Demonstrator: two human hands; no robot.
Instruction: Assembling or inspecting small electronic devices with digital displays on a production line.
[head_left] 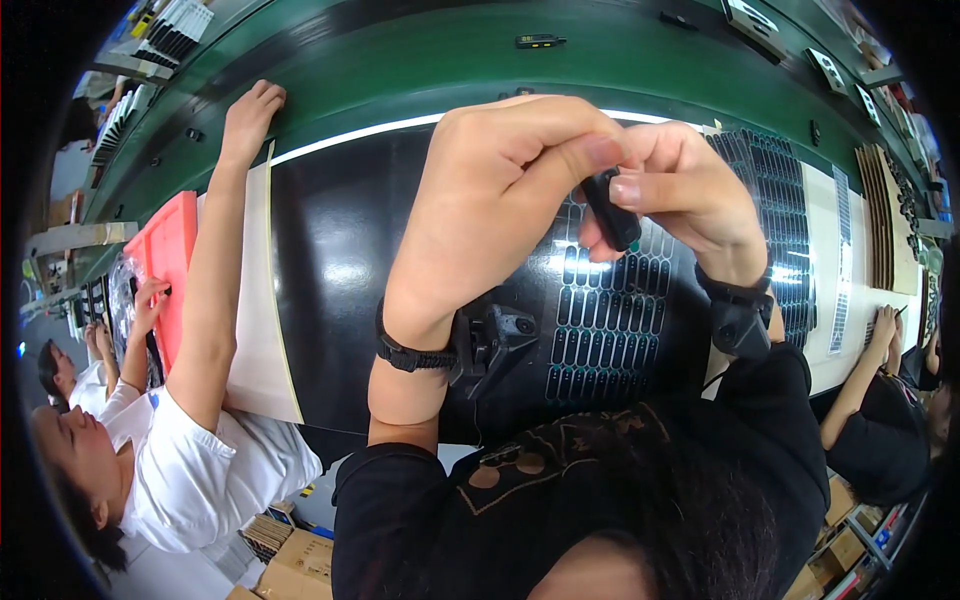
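My right hand [700,195] grips a small black oblong casing [612,215] between thumb and fingers, raised above the black work mat. At the casing's upper end, my left hand [500,180] is closed in a pinch of thumb and forefinger. Whatever sits inside that pinch is hidden. Below the hands lies a sheet of black oblong stickers [607,350] in rows, part of it covered by my right hand and the casing. More such sheets [780,200] are spread to the right.
Beyond the black mat [335,215] runs a green conveyor belt [400,65] carrying a small black device [540,41]. On the left, a co-worker's arm [215,270] reaches to the belt beside a pink tray [178,270]. Another person's arm [865,380] is at the right.
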